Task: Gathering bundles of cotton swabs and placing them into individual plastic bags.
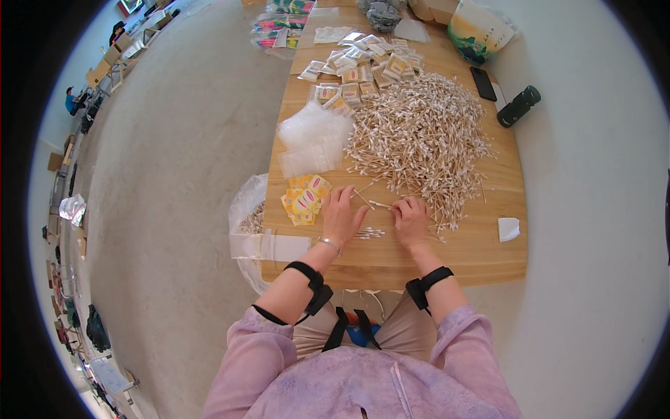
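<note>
Loose cotton swabs lie in a big heap [422, 136] on the wooden table in front of me. My left hand [340, 216] rests at the heap's near-left edge, thumb and fingers apart, its fingertips close to a stray swab [363, 198]. Opposite it, my right hand [410, 218] is closed, with cotton swabs [380, 204] sticking out leftward from its fingertips. Between my wrists a small row of swabs [370, 233] lies on the tabletop. Yellow-and-white printed cards [307, 199] are spread just left of my left hand.
Beyond the cards are clear plastic bags [314, 140], then filled swab packets [363, 66]. A black phone [483, 84] and dark bottle [518, 106] stand along the right by the wall. White paper [509, 229] lies right; a plastic sack [250, 209] hangs at the left edge.
</note>
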